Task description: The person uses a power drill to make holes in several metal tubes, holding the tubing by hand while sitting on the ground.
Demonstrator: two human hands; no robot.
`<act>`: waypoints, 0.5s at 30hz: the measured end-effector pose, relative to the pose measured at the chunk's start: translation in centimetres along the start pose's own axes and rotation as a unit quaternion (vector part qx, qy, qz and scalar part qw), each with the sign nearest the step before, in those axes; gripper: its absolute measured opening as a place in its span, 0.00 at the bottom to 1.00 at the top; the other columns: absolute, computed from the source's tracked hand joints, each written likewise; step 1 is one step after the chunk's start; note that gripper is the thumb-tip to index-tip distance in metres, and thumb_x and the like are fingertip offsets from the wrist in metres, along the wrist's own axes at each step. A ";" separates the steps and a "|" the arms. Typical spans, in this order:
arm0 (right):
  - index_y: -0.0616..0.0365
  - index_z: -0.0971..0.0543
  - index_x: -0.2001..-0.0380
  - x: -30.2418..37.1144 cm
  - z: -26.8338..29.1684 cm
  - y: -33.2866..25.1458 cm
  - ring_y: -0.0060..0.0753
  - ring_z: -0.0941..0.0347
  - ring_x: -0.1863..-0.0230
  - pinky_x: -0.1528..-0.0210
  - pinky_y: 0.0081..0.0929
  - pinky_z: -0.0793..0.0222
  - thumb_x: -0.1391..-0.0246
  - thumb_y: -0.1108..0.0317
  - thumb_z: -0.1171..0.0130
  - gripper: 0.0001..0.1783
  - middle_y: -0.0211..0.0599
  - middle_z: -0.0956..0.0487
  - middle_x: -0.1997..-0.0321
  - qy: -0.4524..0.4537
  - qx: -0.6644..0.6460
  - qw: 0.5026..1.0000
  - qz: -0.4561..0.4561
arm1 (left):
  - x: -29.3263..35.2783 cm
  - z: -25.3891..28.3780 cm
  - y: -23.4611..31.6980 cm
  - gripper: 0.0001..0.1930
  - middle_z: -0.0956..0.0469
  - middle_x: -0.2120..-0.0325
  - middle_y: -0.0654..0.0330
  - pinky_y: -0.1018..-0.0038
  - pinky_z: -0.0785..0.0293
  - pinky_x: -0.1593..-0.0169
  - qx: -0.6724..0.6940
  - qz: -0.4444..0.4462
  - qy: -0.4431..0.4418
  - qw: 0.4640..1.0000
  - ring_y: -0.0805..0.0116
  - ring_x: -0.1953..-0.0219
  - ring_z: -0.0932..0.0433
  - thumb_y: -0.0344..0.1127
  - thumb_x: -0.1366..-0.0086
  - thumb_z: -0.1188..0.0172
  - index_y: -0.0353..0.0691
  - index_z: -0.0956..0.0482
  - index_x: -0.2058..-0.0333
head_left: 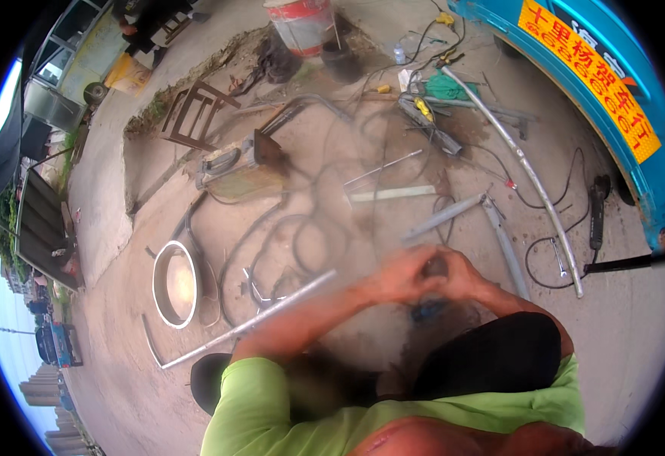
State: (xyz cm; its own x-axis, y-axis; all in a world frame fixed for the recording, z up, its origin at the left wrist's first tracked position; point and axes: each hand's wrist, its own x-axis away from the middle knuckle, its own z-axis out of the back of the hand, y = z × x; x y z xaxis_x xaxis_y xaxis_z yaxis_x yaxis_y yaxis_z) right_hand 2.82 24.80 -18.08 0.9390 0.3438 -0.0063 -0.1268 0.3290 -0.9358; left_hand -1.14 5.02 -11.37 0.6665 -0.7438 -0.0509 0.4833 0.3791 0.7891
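Grip: left hand (397,277) and right hand (462,275) meet, both closed around one small dark object (435,267); motion blur hides what it is.
Dark object: sits between the two palms, its top showing just above the fingers.
Blue thing: a small blue tool (429,310) lies on the ground just below the joined hands, partly hidden by them.
Knee: a dark trouser knee (500,353) rises just below and right of the grip.
Long rod: a pale metal rod (253,323) lies to the left of the grip, slanting down and away from the left forearm.
Ring: a white-rimmed hoop (174,283) lies well left of the grip, beyond the rod.
Cables: dark cables (302,228) loop over the concrete above and left of the hands.
Flat bars: grey metal bars (454,214) lie just above the grip.
Curved tube: a long bent silver tube (534,182) arcs to the right of the hands.
Grinder: a black power tool (597,209) lies farther right, past the tube.
Bucket: a white and red bucket (300,23) stands far above the grip.
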 end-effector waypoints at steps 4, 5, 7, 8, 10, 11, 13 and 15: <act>0.55 0.20 0.52 -0.9 0.5 -1.1 0.52 0.22 0.53 0.51 0.41 0.27 0.62 0.57 0.28 0.30 0.46 0.20 0.57 -0.083 -0.013 0.996 -0.030 | 0.5 0.4 -2.2 0.25 0.19 0.60 0.49 0.61 0.20 0.58 -0.013 0.015 -0.065 0.998 0.50 0.60 0.17 0.40 0.41 0.29 0.38 0.25 0.48; 0.55 0.20 0.54 -1.0 0.8 -1.7 0.53 0.22 0.53 0.51 0.42 0.27 0.62 0.56 0.27 0.30 0.46 0.20 0.59 -0.085 0.002 0.996 -0.037 | 0.4 0.6 -2.0 0.25 0.19 0.59 0.49 0.62 0.20 0.58 -0.010 0.042 -0.083 0.996 0.52 0.61 0.17 0.39 0.40 0.28 0.38 0.25 0.48; 0.56 0.20 0.57 -0.5 0.6 -1.1 0.53 0.22 0.54 0.52 0.43 0.27 0.63 0.54 0.26 0.29 0.47 0.20 0.60 -0.072 0.022 0.996 -0.041 | 0.3 0.6 -1.3 0.24 0.19 0.59 0.50 0.63 0.20 0.57 -0.014 0.055 -0.088 0.995 0.55 0.62 0.17 0.38 0.40 0.28 0.38 0.24 0.47; 0.57 0.20 0.58 -0.9 0.3 -0.6 0.54 0.22 0.54 0.52 0.44 0.27 0.63 0.53 0.26 0.29 0.47 0.20 0.60 -0.055 0.032 0.997 -0.042 | 0.1 0.8 -1.2 0.24 0.19 0.59 0.50 0.64 0.20 0.58 -0.013 0.038 -0.073 0.997 0.55 0.62 0.17 0.39 0.40 0.28 0.38 0.24 0.47; 0.57 0.20 0.60 -0.2 -0.2 -0.4 0.55 0.22 0.55 0.53 0.45 0.26 0.63 0.52 0.26 0.28 0.47 0.19 0.60 -0.019 0.053 0.997 -0.053 | -0.2 0.6 -0.9 0.24 0.18 0.59 0.50 0.64 0.20 0.58 -0.022 0.026 -0.069 0.997 0.56 0.62 0.16 0.39 0.39 0.28 0.37 0.24 0.47; 0.57 0.19 0.61 -0.2 -0.6 -0.7 0.56 0.22 0.55 0.53 0.46 0.26 0.62 0.51 0.26 0.28 0.48 0.19 0.60 -0.002 0.067 0.996 -0.057 | -0.3 0.9 -0.7 0.24 0.18 0.59 0.50 0.64 0.20 0.58 -0.037 0.032 -0.074 0.996 0.56 0.63 0.16 0.39 0.39 0.28 0.37 0.24 0.48; 0.58 0.19 0.62 0.0 -0.9 -1.2 0.57 0.22 0.55 0.54 0.47 0.26 0.61 0.51 0.27 0.27 0.48 0.19 0.61 0.012 0.095 0.993 -0.064 | -0.3 1.1 -0.7 0.25 0.17 0.61 0.50 0.64 0.19 0.58 -0.059 0.034 -0.081 0.994 0.55 0.64 0.16 0.40 0.39 0.28 0.36 0.25 0.48; 0.58 0.19 0.64 0.0 -1.4 -1.3 0.58 0.22 0.56 0.54 0.48 0.26 0.60 0.51 0.28 0.25 0.49 0.19 0.61 0.008 0.122 0.990 -0.067 | 0.0 1.3 -0.9 0.25 0.17 0.63 0.50 0.64 0.19 0.59 -0.079 0.029 -0.088 0.993 0.54 0.65 0.15 0.41 0.40 0.28 0.36 0.25 0.49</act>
State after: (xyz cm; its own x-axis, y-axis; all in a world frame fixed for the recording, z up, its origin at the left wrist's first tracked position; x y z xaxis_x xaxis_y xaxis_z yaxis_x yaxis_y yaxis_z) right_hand 3.44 23.15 -17.31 0.9573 0.2695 0.1049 -0.0720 0.5735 -0.8160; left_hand -2.34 3.99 -11.34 0.5936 -0.7971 0.1108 0.5383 0.4956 0.6817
